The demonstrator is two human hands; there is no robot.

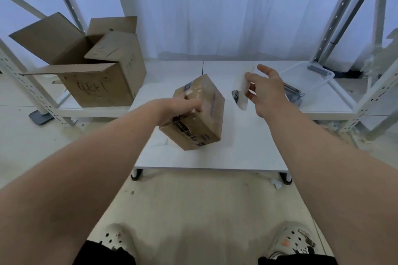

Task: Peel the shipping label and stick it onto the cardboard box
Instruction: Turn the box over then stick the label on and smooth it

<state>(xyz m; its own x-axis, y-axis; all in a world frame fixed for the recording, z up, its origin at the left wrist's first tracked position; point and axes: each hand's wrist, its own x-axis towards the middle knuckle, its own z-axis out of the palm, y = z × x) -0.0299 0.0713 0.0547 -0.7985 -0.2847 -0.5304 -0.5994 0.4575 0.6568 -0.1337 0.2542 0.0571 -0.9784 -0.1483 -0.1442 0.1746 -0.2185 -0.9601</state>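
A small brown cardboard box [204, 112] with printed tape and label scraps stands tilted on the low white table [247, 146]. My left hand [185, 105] grips its upper left edge. To the right of the box, my right hand [267, 90] pinches a white shipping label sheet [244, 90] between thumb and fingers, held upright above the table. The sheet's lower left corner curls away and shows a dark printed patch. A gap separates the label from the box.
A large open cardboard box [103, 71] sits on the low shelf at the left. A clear plastic bin [310, 77] and a dark flat object [293, 92] lie at the right. White metal rack posts [342, 17] flank the table. My two feet in white clogs show below.
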